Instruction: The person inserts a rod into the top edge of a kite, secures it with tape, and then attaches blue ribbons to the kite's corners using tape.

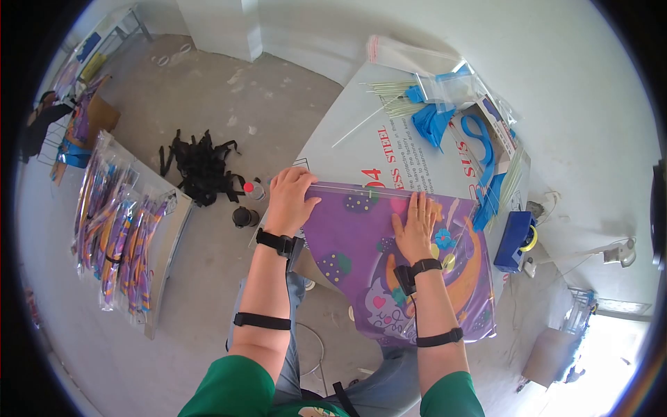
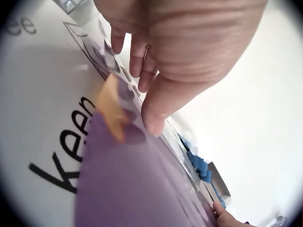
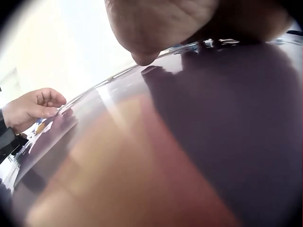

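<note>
A purple printed sheet (image 1: 340, 240) with a glossy clear surface lies over the table's near edge, its lower part hanging toward the person's legs. My left hand (image 1: 290, 201) rests at the sheet's upper left corner, fingers over the top edge and thumb out to the side. Further right, my right hand (image 1: 417, 229) lies flat on the sheet with straight fingers reaching its top edge. A thin clear strip (image 1: 347, 189) runs along that edge between the hands. In the left wrist view the left thumb (image 2: 154, 120) touches the purple sheet (image 2: 123, 189).
Blue ribbons (image 1: 432, 125), thin pale sticks (image 1: 396, 99), clear bags (image 1: 410, 59) and an open box (image 1: 493, 125) lie on the table's far part. A blue tape dispenser (image 1: 513, 242) stands right. At left are a black heap (image 1: 201, 167), a bottle (image 1: 253, 189) and bagged printed pieces (image 1: 121, 233).
</note>
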Motion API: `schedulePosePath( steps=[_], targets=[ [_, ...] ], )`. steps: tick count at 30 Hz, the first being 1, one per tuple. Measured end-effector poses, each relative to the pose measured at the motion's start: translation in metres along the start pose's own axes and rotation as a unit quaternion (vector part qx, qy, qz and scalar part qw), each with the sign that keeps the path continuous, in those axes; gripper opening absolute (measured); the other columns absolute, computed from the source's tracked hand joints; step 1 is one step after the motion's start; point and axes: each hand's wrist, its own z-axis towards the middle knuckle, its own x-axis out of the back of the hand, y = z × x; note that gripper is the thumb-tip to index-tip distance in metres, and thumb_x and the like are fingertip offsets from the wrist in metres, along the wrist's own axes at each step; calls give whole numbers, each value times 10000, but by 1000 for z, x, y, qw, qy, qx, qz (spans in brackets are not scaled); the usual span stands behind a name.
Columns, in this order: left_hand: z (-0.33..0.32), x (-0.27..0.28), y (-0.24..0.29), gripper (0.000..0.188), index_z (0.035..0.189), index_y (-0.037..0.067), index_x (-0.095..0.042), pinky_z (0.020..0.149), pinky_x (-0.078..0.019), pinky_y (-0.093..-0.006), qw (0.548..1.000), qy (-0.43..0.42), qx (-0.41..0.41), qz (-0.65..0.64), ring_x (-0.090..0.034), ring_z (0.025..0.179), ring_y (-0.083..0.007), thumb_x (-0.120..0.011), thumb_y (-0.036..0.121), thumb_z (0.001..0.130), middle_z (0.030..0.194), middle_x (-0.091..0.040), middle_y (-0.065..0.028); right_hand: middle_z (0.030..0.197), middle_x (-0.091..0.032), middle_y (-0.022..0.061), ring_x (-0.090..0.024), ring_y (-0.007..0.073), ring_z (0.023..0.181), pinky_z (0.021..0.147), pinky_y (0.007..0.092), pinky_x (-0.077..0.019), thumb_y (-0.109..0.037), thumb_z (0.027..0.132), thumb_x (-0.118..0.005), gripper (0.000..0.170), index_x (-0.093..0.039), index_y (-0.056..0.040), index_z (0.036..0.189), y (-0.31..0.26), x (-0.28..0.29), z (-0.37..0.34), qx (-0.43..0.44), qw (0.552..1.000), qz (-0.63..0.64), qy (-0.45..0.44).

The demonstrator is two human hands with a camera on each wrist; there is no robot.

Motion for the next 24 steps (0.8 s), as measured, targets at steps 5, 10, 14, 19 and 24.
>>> schedulePosePath(
  steps=[5, 10, 14, 19, 24],
  targets=[
    [1, -7, -9, 281, 894, 87, -631, 895, -375, -409, 1000, 18, 8, 6, -532, 1021, -262, -749, 104, 640, 982, -604, -34, 1513, -178, 178, -155, 371, 1396, 1120, 522, -124, -417, 900, -511, 746, -177, -56, 1462, -3, 2, 0, -13, 1000, -16, -20],
    [2, -6, -14, 197, 836, 84, -638, 886, -383, -404, 999, 48, -13, 9, -559, 961, -255, -732, 109, 665, 910, -620, -29, 1518, -164, 172, -148, 368, 1398, 1119, 527, -120, -433, 902, -499, 747, -177, -60, 1463, -3, 1, 1, -17, 999, -18, -27],
    [3, -5, -19, 133, 805, 76, -639, 871, -400, -392, 998, 59, -23, 8, -578, 914, -241, -709, 104, 696, 880, -631, -25, 1516, -167, 172, -142, 366, 1399, 1119, 529, -117, -437, 903, -495, 742, -183, -61, 1462, -3, 0, 0, -15, 1000, -13, -22],
    [1, -2, -28, 98, 801, 70, -637, 853, -419, -383, 998, 54, -38, -5, -581, 898, -237, -686, 91, 719, 867, -634, -21, 1519, -156, 170, -140, 366, 1399, 1121, 525, -101, -432, 910, -483, 735, -166, -70, 1467, -3, 0, 1, -18, 999, -17, -30],
    [1, 1, -32, 76, 773, 64, -632, 801, -445, -367, 998, 62, -22, -23, -577, 870, -245, -681, 78, 717, 834, -632, -18, 1518, -160, 172, -131, 364, 1402, 1125, 519, -94, -425, 899, -511, 754, -167, -69, 1467, -5, 4, 1, -21, 999, -7, -38]
  ],
)
